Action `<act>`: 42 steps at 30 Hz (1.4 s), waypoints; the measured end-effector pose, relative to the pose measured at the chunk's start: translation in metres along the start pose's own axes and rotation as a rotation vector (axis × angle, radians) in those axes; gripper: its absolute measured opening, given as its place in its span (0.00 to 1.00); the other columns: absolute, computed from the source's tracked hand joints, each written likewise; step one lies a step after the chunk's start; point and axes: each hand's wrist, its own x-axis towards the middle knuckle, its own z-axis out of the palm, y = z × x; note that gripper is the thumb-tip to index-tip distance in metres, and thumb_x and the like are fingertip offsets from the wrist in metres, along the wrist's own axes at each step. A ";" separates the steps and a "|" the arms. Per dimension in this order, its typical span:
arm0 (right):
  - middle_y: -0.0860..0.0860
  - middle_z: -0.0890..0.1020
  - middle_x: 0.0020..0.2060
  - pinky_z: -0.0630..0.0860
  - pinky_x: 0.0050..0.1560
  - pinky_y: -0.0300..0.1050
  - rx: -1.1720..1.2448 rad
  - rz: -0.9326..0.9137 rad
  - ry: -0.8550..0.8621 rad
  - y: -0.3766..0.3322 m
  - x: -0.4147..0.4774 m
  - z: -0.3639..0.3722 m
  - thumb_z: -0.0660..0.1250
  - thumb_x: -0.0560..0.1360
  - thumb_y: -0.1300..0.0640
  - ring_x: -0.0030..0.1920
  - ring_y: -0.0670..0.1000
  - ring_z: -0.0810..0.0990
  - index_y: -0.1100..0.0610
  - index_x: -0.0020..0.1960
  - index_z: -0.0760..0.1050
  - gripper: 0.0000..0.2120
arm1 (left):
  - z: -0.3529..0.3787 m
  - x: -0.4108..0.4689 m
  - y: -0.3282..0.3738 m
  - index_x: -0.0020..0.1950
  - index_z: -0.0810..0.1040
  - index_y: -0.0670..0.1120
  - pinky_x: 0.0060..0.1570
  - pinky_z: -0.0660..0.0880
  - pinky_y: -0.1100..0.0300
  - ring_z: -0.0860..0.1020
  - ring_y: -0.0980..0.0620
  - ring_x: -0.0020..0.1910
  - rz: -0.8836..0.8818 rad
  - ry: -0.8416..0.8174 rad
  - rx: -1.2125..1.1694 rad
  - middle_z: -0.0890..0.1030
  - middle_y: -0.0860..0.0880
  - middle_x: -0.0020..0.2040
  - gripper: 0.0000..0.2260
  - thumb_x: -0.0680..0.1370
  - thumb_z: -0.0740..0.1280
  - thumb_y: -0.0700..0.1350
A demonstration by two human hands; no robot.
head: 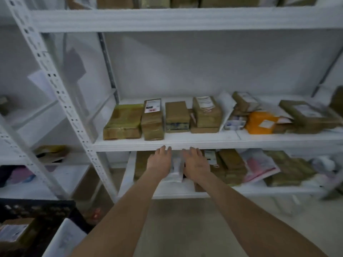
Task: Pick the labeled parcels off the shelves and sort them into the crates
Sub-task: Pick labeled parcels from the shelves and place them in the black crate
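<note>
Parcel (175, 170) (white) on lwr shelf (259, 190) btwn L hand (159, 162) & R hand (196, 164), both unclenched

We see dim, flat, greyish light and cannot tell its source. Everything is soft, and the parcel labels (152, 105) are unreadable. Smear is heaviest at the right end of the lower shelf (278, 190). The perforated upright (55, 86) leans and the top beam (185, 19) bows from wide-angle distortion. A soft shadow (74, 65) lies on the left wall (22, 52), and the dark crate (37, 206) sinks into gloom.
</note>
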 end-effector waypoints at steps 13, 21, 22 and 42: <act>0.57 0.61 0.72 0.66 0.67 0.55 0.010 0.246 0.364 0.234 -0.075 -0.148 0.63 0.77 0.55 0.73 0.60 0.58 0.54 0.74 0.57 0.28 | -0.146 0.031 0.263 0.77 0.51 0.46 0.58 0.72 0.50 0.64 0.44 0.70 0.340 0.293 0.064 0.59 0.44 0.74 0.34 0.76 0.65 0.41; 0.56 0.62 0.72 0.63 0.69 0.53 0.017 0.306 0.605 0.314 -0.071 -0.246 0.62 0.77 0.55 0.72 0.58 0.60 0.52 0.75 0.56 0.29 | -0.247 0.070 0.353 0.77 0.51 0.45 0.65 0.67 0.49 0.63 0.44 0.72 0.498 0.536 0.036 0.58 0.44 0.76 0.33 0.77 0.64 0.41; 0.56 0.62 0.73 0.63 0.69 0.53 0.009 0.307 0.628 0.323 -0.067 -0.260 0.62 0.77 0.56 0.72 0.58 0.60 0.53 0.75 0.56 0.29 | -0.261 0.077 0.361 0.77 0.51 0.45 0.64 0.67 0.49 0.63 0.44 0.72 0.512 0.565 0.024 0.58 0.44 0.75 0.32 0.77 0.64 0.41; 0.59 0.64 0.69 0.67 0.63 0.54 0.053 0.394 0.947 0.478 0.045 -0.465 0.63 0.77 0.54 0.68 0.61 0.64 0.54 0.73 0.59 0.27 | -0.427 0.250 0.479 0.73 0.63 0.46 0.56 0.72 0.50 0.67 0.46 0.67 0.661 0.913 -0.131 0.67 0.45 0.69 0.24 0.77 0.61 0.42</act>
